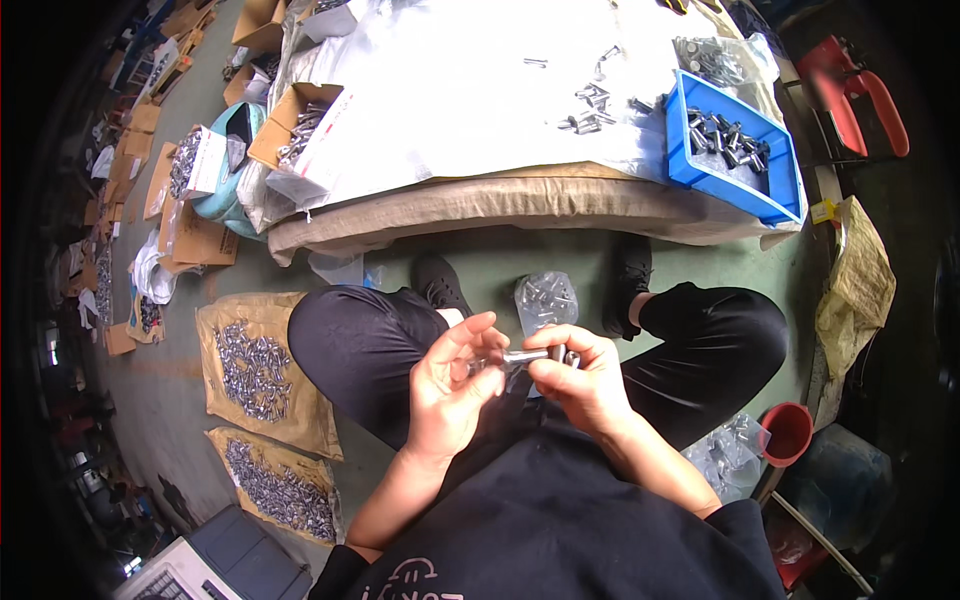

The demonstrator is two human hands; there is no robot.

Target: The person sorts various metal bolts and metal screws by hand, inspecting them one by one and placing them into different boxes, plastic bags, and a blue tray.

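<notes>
Both my hands are raised close together above my lap. My right hand [585, 385] pinches shiny metal bolts [559, 354]; the shank of one bolt [525, 356] points left toward my other hand. My left hand [448, 395] has its fingers curled around a piece of clear plastic [478, 364] that looks like a small bag. The bolt's tip is at the plastic; I cannot tell whether it is inside. Beyond my hands, a clear bag of metal parts [546, 298] stands on the floor between my feet.
A white-covered table [440, 110] stands ahead, with loose bolts [590, 110] and a blue bin [735, 190] of bolts at its right. Left are cardboard boxes [290, 130] and sacks [215, 320] spread with metal parts. Right are a red bucket [788, 432] and a filled plastic bag [728, 455].
</notes>
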